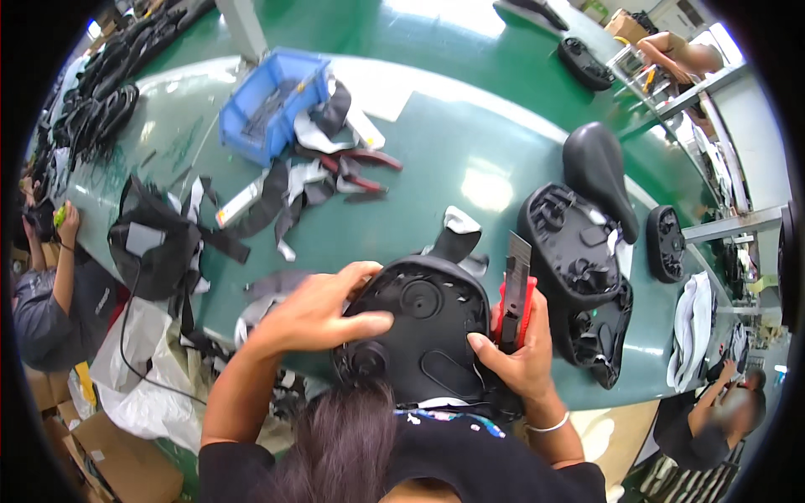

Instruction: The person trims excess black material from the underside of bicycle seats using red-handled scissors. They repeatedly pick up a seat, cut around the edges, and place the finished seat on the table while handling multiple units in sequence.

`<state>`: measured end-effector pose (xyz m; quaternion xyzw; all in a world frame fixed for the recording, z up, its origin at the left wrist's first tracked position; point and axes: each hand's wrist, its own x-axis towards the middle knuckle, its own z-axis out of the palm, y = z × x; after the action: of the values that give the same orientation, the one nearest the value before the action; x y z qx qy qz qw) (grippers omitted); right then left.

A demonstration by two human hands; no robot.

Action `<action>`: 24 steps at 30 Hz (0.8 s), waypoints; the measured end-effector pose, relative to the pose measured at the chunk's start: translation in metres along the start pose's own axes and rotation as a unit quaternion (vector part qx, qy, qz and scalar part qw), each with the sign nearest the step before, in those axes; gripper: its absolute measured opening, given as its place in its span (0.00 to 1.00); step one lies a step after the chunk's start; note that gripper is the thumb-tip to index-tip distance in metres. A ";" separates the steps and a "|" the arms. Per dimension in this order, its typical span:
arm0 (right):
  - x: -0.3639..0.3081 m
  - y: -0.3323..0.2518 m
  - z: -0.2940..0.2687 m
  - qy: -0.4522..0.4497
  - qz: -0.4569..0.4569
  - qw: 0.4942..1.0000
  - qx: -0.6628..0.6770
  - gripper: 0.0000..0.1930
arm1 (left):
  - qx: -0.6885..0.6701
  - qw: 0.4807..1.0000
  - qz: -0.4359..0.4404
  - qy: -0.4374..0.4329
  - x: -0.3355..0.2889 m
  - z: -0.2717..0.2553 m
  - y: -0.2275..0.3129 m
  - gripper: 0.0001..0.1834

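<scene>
I have the black seat base in front of me, hollow underside facing me, at the near edge of the green table. My left hand is at its left rim, fingers well spread and thumb reaching over its inside; how firmly they grip, I cannot tell. My right hand is at its right rim, fingers closed round a red utility knife, blade out and pointing away from me, thumb by the rim.

Just beyond the seat base lies a black-and-white scrap. To its right are another upturned base and a smooth black saddle. Beyond it to the left are a red-handled tool, loose dark strips and a blue bin. Well to its left sits a black fabric bundle.
</scene>
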<state>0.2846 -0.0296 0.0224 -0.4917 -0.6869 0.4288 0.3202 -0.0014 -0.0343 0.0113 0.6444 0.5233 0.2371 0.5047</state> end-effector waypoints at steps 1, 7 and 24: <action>0.020 -0.014 -0.009 -0.021 -0.033 0.999 -0.009 0.37 | -0.154 0.986 -0.055 -0.018 0.021 0.004 -0.020 0.25; 0.156 -0.036 -0.140 0.245 -0.107 0.963 0.026 0.17 | -0.493 0.857 -0.012 0.148 0.138 -0.055 0.017 0.25; 0.549 0.238 -0.225 0.380 0.091 0.920 0.018 0.26 | 0.091 0.958 0.169 0.211 0.205 0.043 -0.010 0.03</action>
<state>0.4032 0.5888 -0.0870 -0.6723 -0.4582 0.2497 0.5251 0.0999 0.1354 -0.0597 0.7016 0.5211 0.4010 0.2745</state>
